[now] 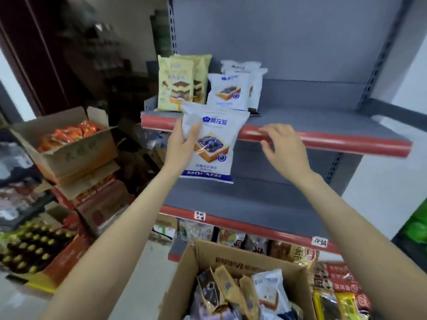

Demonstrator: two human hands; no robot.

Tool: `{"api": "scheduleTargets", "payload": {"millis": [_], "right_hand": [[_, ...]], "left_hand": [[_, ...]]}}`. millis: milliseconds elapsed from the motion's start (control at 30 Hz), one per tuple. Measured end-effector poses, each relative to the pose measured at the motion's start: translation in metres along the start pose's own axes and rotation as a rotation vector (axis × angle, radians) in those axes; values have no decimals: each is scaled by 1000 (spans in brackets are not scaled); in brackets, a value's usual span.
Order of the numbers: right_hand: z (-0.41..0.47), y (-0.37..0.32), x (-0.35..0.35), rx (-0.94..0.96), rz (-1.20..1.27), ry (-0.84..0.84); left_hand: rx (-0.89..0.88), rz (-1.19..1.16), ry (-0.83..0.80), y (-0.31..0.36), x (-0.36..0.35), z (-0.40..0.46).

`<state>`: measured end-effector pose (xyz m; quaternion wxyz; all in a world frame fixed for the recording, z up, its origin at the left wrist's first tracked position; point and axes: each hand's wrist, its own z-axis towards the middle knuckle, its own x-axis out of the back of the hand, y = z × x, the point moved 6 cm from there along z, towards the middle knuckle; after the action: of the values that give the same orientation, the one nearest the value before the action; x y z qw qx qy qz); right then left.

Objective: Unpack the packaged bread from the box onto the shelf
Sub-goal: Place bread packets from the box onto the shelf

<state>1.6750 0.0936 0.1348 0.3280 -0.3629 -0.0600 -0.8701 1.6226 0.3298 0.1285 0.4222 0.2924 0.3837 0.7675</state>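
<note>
My left hand (pixel 182 142) grips a white blueberry bread pack (pixel 212 144) by its upper left corner, holding it upright just in front of the upper shelf (pixel 323 125) edge. My right hand (pixel 280 146) hovers empty to the right of the pack, fingers loosely spread, near the shelf's red front strip. On the shelf stand yellow bread packs (pixel 176 85) at the left and white blueberry bread packs (pixel 231 91) beside them. Below me an open cardboard box (pixel 254 257) holds several more bread packs (pixel 245 294), brown and white.
The upper shelf is bare grey to the right of the packs. A lower shelf (pixel 265 209) sits under it, with packaged goods (pixel 335 280) below. At left, stacked cartons, one with orange packs (pixel 69 135), and a crate of bottles (pixel 32 245).
</note>
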Motion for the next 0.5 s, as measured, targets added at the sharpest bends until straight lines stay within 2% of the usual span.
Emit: {"api": "scheduleTargets", "payload": {"millis": [100, 267, 500], "right_hand": [[24, 16, -15, -33, -158, -103], [39, 22, -19, 0, -291, -20], [38, 31, -23, 61, -297, 18]], "left_hand": [[-19, -73, 61, 16, -7, 45], [-111, -90, 171, 50, -30, 117], [-87, 23, 118, 24, -88, 158]]}}
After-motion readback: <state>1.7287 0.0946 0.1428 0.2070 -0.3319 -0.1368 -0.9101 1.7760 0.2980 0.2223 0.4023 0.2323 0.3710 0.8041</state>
